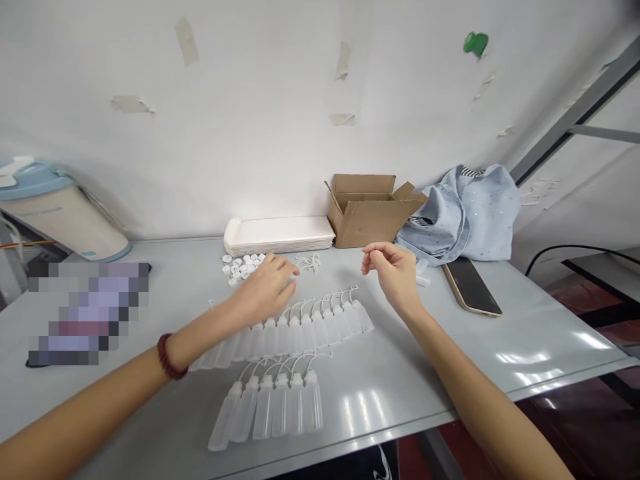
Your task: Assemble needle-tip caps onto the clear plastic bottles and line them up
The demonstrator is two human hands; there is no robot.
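Apparently this picking step next calls for a fine pinch, with left hand [267, 287] half-curled near white caps [243, 268], right hand [395, 272] narrow, holdings unclear.

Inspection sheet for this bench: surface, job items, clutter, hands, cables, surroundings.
Surface: grey tabletop, glossy reflections.
Job items: translucent bottles, two rows; loose white caps behind.
Clutter: phone, blue fabric, open cardboard box, pixelated item at left.
Left hand: near the caps; grip unclear.
Right hand: curled, nothing visibly held.
Cables: black cable, far right; thin wires, far left.
Surroundings: white wall, tape scraps.
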